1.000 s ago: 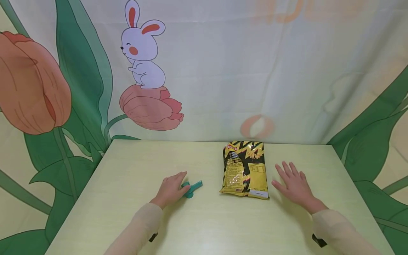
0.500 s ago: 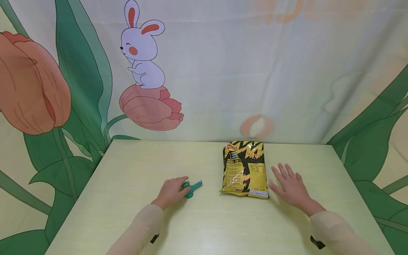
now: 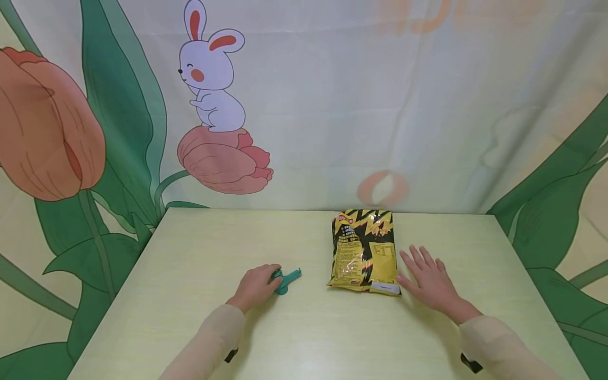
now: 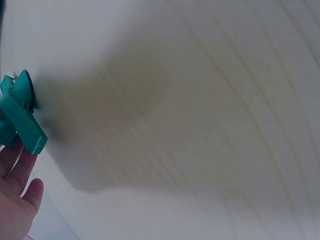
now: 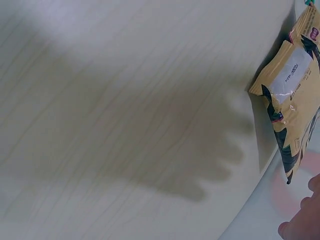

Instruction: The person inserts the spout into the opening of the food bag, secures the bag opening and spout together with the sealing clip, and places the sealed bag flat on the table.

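Note:
On the table lies a small teal plastic piece, clip-like, with a flat arm (image 3: 292, 275); its exact kind is unclear. My left hand (image 3: 254, 287) is at its left end, thumb and forefinger beside it, and part of it is hidden behind them. In the left wrist view, the fingers (image 4: 21, 172) reach toward the teal piece (image 4: 22, 112), their tips partly covered by it. A yellow and black snack bag (image 3: 366, 253) lies to the right. My right hand (image 3: 433, 285) is spread just right of the bag, thumb close to its lower right edge; contact cannot be told.
The pale wooden table (image 3: 304, 338) ends at a hanging cloth (image 3: 309, 105) printed with a rabbit and tulips. The bag's top reaches close to the table's back edge.
My right hand has moved left toward the bag. The left hand's fingers have bent in slightly around the teal piece's left end. The bag and teal piece have stayed put.

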### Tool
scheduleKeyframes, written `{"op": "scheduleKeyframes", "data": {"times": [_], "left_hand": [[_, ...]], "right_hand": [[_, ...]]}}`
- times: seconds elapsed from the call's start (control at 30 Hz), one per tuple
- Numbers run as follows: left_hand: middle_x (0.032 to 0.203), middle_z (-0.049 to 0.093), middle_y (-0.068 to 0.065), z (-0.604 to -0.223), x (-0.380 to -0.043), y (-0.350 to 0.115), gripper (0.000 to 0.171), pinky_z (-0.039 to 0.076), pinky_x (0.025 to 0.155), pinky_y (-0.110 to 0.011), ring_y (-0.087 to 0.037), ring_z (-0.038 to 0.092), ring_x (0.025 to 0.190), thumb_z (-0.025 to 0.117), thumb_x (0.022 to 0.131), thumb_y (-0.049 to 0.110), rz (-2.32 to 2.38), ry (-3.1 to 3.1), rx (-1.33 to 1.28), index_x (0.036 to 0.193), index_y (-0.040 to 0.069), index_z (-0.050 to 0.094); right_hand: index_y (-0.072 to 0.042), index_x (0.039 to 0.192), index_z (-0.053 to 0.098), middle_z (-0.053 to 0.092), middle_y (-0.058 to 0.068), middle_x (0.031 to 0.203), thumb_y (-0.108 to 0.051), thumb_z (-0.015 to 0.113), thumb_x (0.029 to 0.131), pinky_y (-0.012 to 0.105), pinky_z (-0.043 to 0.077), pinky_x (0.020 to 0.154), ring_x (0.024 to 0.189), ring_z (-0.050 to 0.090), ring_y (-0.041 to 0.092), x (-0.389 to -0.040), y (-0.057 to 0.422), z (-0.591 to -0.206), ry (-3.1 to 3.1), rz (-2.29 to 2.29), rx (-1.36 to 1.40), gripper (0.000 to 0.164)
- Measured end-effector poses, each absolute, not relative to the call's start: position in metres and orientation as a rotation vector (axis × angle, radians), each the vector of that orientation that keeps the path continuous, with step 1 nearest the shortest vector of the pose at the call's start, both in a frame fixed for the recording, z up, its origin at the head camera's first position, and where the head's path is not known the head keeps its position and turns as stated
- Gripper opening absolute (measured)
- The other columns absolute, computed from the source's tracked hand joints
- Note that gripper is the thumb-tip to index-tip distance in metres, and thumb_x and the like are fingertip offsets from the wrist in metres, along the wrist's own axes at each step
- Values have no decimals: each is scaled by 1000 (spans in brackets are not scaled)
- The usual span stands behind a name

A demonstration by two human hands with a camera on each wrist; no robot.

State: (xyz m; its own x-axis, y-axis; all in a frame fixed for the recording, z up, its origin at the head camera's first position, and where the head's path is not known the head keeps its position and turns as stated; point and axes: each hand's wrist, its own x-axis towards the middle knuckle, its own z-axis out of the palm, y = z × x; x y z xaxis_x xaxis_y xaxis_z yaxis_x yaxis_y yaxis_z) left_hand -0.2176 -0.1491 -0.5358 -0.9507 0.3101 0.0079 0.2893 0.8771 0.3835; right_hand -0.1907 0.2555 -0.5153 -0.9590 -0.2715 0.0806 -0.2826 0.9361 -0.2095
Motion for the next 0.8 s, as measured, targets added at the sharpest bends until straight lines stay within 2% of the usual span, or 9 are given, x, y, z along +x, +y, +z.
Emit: {"op": "scheduleKeyframes", "data": {"times": [0.23, 0.8], "left_hand": [[100, 62, -6, -534, -218, -147, 32, 46, 79, -36, -18, 58, 87, 54, 88, 25, 600, 2976, 455, 114, 8, 56], [101, 60, -8, -534, -215, -144, 30, 46, 78, -36, -18, 56, 88, 54, 88, 21, 679, 2925, 446, 114, 7, 56]], "right_hand": [[-13, 139, 28, 19, 16, 145, -52, 42, 87, 63, 15, 98, 133, 13, 37, -190, 254, -520, -3032, 313, 468, 66], [-14, 138, 30, 22, 15, 145, -55, 41, 86, 63, 15, 97, 132, 16, 37, -187, 248, -523, -3017, 316, 503, 67]]}}
